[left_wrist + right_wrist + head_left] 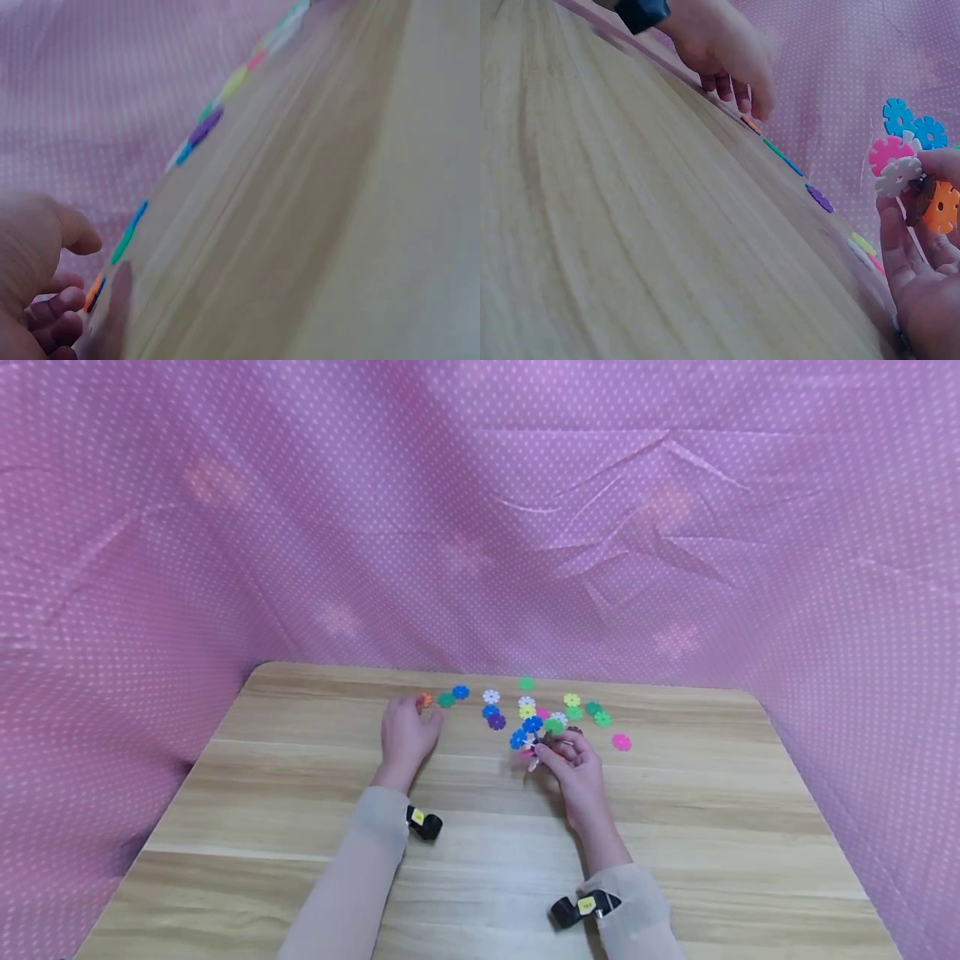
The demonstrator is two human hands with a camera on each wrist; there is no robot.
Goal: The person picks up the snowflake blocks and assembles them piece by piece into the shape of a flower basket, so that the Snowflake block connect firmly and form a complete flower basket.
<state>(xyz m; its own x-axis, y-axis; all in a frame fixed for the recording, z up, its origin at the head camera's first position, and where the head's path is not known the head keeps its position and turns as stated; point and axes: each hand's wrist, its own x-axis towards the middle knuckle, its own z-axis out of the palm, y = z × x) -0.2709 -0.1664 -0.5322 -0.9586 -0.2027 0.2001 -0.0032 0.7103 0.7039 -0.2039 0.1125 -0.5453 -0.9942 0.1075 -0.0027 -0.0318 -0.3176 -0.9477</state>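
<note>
Creased pink fabric point(480, 527) with white dots hangs behind a smooth, wood-grained tabletop point(247, 793). The left hand point(407, 733), thumb apart and fingers loosely bent around nothing, hovers at an orange disc point(427, 700); the right hand point(585, 777) pinches a jagged cluster of interlocked discs point(900, 177) above the tabletop. Loose discs point(497, 722), thin, round and notched like petals, scatter across the far part
</note>
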